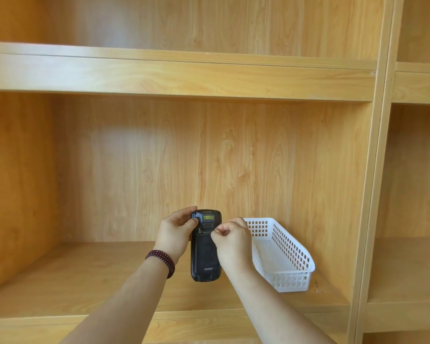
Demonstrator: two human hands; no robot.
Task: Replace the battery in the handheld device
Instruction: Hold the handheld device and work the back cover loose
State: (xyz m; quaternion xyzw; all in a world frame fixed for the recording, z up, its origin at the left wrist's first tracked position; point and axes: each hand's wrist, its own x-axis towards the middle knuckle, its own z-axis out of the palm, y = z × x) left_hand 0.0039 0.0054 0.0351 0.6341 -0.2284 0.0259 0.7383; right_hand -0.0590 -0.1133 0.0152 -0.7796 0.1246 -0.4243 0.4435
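A black handheld device point(205, 261) is held upright over the wooden shelf, its back toward me, with a yellow label near its top and a brand name low on the cover. My left hand point(175, 233) grips its upper left edge, thumb on the back. My right hand point(231, 240) rests against the device's right side, thumb and forefinger pinched at the small latch at the top of the back cover. No loose battery shows anywhere.
A white perforated plastic basket point(291, 254) stands on the shelf board point(85, 276) right of my hands, nothing visible in it. A shelf point(184, 75) runs overhead. A vertical divider point(372, 194) closes the bay on the right.
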